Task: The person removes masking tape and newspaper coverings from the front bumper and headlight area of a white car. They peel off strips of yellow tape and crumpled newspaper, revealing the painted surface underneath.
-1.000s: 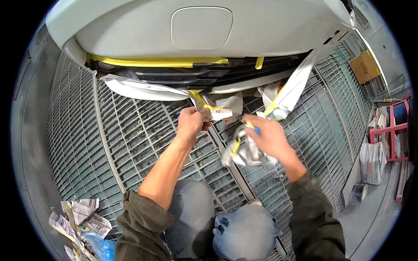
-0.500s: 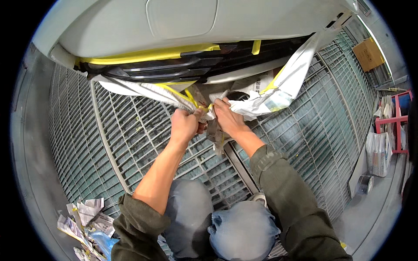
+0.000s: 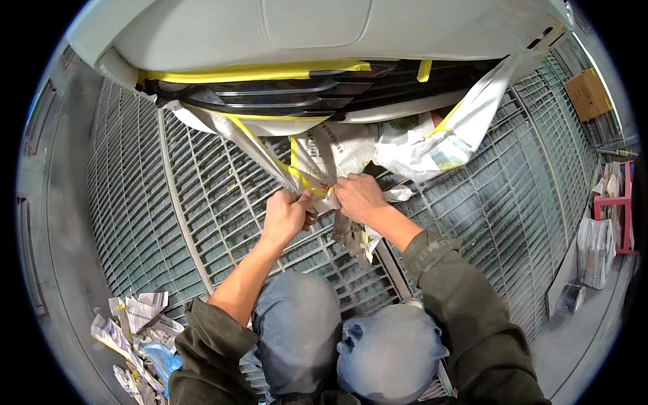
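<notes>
I am crouched before a pale grey car bumper (image 3: 310, 30) masked with newspaper (image 3: 337, 152) and yellow tape (image 3: 250, 71). My left hand (image 3: 285, 217) pinches a strip of newspaper edged with yellow tape that runs up left toward the dark grille (image 3: 270, 94). My right hand (image 3: 359, 198) grips the same bundle of paper close beside the left hand. Crumpled paper hangs below my right hand (image 3: 354, 239). A white plastic sheet with tape (image 3: 459, 131) droops from the bumper's right side.
The floor is a metal grating (image 3: 202, 202). A heap of torn newspaper and tape (image 3: 131, 331) lies at my lower left. At the right stand a red rack (image 3: 617, 202), stacked papers (image 3: 594, 253), a tape roll (image 3: 572, 297) and a cardboard box (image 3: 588, 94).
Both hands have come together at the middle under the bumper. The right hand, earlier lower right with crumpled paper, moved up left to the taped paper strip, which is pulled down further.
</notes>
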Demonstrator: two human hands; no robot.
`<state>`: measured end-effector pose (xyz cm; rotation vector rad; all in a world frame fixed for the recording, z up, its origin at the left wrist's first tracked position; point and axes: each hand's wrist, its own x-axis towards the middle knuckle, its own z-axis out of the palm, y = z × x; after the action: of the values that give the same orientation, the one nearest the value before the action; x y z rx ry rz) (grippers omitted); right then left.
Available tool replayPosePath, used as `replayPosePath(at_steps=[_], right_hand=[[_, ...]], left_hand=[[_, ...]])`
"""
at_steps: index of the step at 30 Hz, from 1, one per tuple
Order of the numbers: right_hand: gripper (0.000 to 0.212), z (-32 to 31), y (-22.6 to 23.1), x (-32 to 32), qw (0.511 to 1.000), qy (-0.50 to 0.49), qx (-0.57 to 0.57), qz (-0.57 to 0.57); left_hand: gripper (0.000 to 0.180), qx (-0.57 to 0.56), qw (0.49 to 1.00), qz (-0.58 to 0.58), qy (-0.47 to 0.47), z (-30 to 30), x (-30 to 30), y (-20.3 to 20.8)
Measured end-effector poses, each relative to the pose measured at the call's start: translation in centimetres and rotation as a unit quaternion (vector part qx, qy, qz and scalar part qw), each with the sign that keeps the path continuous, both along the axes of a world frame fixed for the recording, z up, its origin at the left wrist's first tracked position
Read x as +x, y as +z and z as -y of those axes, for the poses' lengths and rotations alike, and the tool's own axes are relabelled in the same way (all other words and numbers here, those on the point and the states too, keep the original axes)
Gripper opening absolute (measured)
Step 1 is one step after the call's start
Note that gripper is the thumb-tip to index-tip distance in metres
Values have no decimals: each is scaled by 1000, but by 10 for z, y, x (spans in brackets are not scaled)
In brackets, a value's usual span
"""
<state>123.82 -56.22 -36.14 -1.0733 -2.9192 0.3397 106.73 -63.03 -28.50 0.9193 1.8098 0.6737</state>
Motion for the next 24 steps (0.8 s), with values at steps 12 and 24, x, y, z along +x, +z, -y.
replayPosePath(at_steps=[12,24], right_hand=[[68,-16,-8,-43,923,-142,-344,-100],[47,-52,-25,-149,963,-241,-115,-32]], left_hand=[[42,9,993,-116,9,52,-69,-80],[39,20,1000,-5,8,46,-106,-108]])
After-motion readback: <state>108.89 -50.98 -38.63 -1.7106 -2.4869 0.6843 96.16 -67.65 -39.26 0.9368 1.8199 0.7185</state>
